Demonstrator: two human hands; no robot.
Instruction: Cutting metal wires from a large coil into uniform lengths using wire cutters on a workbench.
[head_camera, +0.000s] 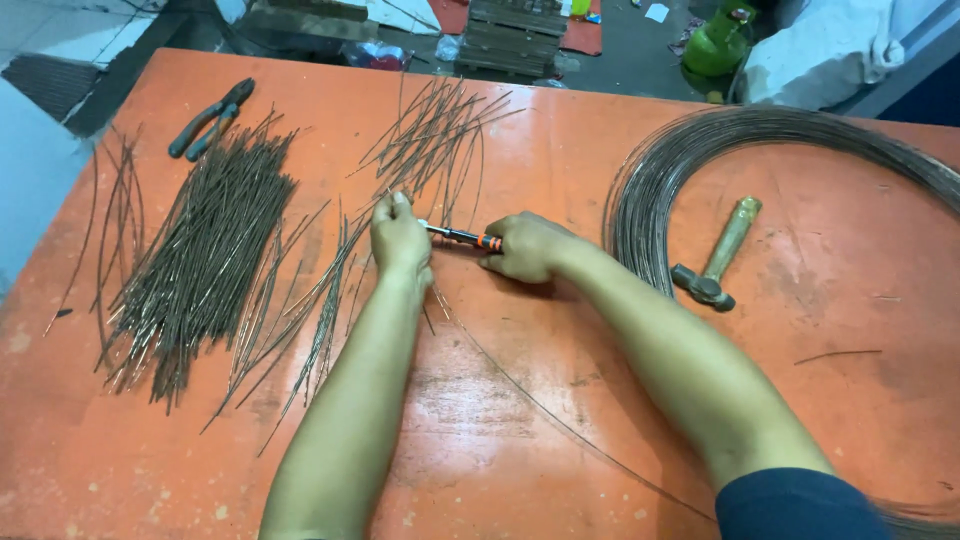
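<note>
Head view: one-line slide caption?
Left hand pins wire pieces while right hand grips orange-handled cutters on orange table.

The cutter's (458, 237) jaws are tucked behind the left hand (400, 240), so no telling if they're biting wire, and its grips vanish inside the right hand (525, 247). The big wire coil (650, 190) runs off the right edge. Stuff past the table (560, 400), like that green thing (718, 42), is too blurry to call.
</note>
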